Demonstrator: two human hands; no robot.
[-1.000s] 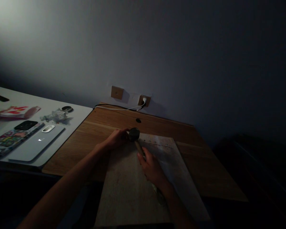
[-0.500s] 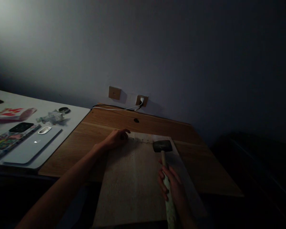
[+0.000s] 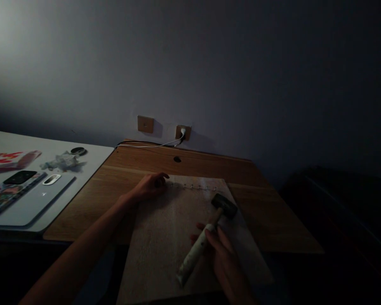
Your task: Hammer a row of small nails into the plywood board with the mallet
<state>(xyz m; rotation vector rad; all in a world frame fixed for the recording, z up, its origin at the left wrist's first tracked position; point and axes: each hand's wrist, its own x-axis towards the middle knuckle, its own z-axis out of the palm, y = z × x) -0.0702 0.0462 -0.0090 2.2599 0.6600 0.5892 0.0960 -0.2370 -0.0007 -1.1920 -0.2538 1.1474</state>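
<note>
My right hand (image 3: pixel 225 258) is wrapped around the pale handle of a mallet (image 3: pixel 195 254). Its dark head points away from me, to the upper right, above the board. A flat wooden board (image 3: pixel 165 237) lies under both hands. Along its far edge runs a row of several small nails (image 3: pixel 199 187), standing up from the surface. My left hand (image 3: pixel 152 186) rests at the board's far left corner, left of the row. Its fingers are curled in, the index finger arched over; what they hold, if anything, is hidden.
The board lies on a brown wooden desk (image 3: pixel 95 203) against the wall. A white table (image 3: pixel 95 159) adjoins on the left, with a silver laptop (image 3: pixel 34 203), a phone (image 3: pixel 20 177) and crumpled plastic (image 3: pixel 63 161). A cable (image 3: pixel 146 146) runs to a wall socket (image 3: pixel 187 132).
The mallet has swung from upright to slanting, its handle end now lower left and its head moved right and nearer, uncovering more nails. My left hand stays at the board's corner.
</note>
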